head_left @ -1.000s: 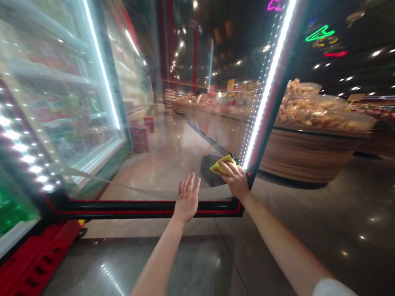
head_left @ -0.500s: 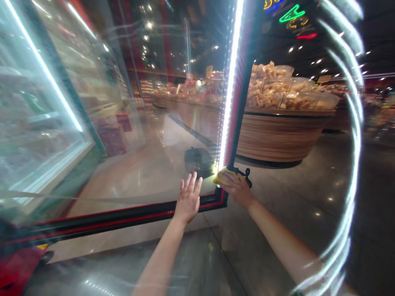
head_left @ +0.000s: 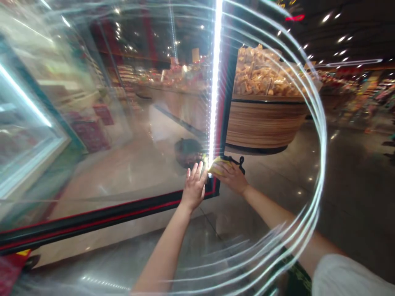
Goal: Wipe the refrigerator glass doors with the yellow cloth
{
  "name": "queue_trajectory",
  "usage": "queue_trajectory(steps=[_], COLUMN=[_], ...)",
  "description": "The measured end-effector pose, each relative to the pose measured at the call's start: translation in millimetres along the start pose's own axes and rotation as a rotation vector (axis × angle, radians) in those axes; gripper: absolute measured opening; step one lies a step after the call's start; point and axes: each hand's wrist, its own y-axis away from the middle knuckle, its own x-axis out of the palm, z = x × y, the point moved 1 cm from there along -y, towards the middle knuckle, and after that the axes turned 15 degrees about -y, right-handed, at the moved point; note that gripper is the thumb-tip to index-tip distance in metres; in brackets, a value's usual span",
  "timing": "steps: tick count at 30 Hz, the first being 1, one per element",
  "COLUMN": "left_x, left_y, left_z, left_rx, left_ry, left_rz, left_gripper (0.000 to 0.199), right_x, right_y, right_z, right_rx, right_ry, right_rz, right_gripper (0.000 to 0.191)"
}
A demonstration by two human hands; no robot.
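A glass door (head_left: 123,164) with a black and red frame (head_left: 123,211) swings out in front of me. My left hand (head_left: 194,187) lies with fingers outstretched against the glass near the door's lower free corner, holding nothing. Just right of it, my right hand (head_left: 232,177) presses a yellow cloth (head_left: 219,164) to the frame's edge at the foot of the bright light strip (head_left: 213,90). Part of the cloth is hidden under the fingers. A small black loop-shaped piece (head_left: 241,161) sticks out past the right hand.
Behind the door, a wood-sided display bin (head_left: 262,123) is heaped with packaged goods (head_left: 259,74). A lit cabinet (head_left: 27,139) stands at left, with a red object (head_left: 10,271) at the lower left. Glossy floor (head_left: 308,168) spreads to the right. Curved light streaks cross the view.
My left hand has moved closer to the right hand and the light strip. The right hand stays with the cloth at the door corner. The whole view has shifted, bringing the door leftward.
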Motion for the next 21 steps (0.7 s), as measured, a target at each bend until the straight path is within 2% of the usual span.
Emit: queue_trajectory(steps=[3,5,9,12,14,17,21], left_x=[-5.4,-10.4,-20.5,-25.5,-28.1,-32.9,-40.5], left_y=[6,9,11,10,8,5,-1], left_z=[9,14,20,20,19,18,19], left_rx=[-0.018,-0.021,-0.021,-0.034,-0.040,-0.046,-0.119], left_ry=[-0.037,-0.059,-0.088,-0.102,-0.109,-0.104,-0.070], left_rz=[0.012,0.023,0.051,0.056,0.058,0.058,0.017], left_gripper=[0.075,0.074,0.075,0.080,0.083,0.090,0.097], right_x=[36,48,43,35,38,62,99], right_y=[40,51,35,12,5,13,37], right_z=[18,25,19,11,15,36,63], right_rx=[-0.053,-0.077,-0.127,-0.054,-0.026,-0.097,-0.236], right_ry=[-0.054,-0.117,-0.227,-0.195,-0.154,-0.126,-0.217], right_rz=[0.084,0.093,0.063,-0.017,-0.065,-0.059,0.029], right_gripper=[0.045,0.046,0.048,0.047,0.043,0.036,0.036])
